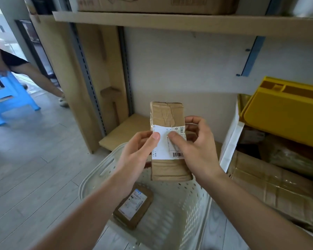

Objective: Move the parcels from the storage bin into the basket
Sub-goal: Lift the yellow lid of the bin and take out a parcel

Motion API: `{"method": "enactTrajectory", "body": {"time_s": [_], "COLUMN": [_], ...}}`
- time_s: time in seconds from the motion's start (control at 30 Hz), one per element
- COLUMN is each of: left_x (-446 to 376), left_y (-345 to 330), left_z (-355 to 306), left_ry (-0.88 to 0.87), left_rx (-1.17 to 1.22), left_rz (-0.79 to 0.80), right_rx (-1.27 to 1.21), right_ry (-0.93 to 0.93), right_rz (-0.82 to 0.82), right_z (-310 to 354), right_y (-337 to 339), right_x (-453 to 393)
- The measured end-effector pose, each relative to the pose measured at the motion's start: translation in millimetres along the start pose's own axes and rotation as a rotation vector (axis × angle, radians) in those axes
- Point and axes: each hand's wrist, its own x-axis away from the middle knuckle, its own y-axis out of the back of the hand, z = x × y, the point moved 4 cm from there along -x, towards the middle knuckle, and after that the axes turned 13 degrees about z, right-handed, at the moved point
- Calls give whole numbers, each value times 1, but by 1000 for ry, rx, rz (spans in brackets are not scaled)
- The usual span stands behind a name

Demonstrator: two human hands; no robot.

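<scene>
Both hands, left hand (137, 150) and right hand (193, 148), pinch the taped brown cardboard parcel (167, 141) by its sides, thumbs on the label, long axis pointing away, directly above the white perforated plastic basket (193, 201).

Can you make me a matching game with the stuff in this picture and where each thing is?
Things:
1. tall brown parcel
2. flat brown parcel
3. blue stool
4. yellow bin

Places:
A. lying in the white basket
B. on the floor, far left
C. held in both hands
D. on the right, above the cardboard boxes

Pairs: 1-C, 2-A, 3-B, 4-D
</scene>
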Motion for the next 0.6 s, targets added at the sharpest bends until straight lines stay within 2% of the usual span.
{"method": "enactTrajectory", "body": {"time_s": [0.2,0.37,0.6], "left_x": [-5,-7,-9], "left_y": [10,11,14], "left_z": [6,4,6], "left_ry": [54,0,24], "left_rx": [144,297,275], "left_rz": [-51,-52,-38], "right_rx": [-28,19,62], "right_ry": [-42,-77,-122], "right_rz": [93,239,310], "right_z": [-6,-12,-19], "right_y": [6,-1,-4], "right_x": [-3,-1,-5]}}
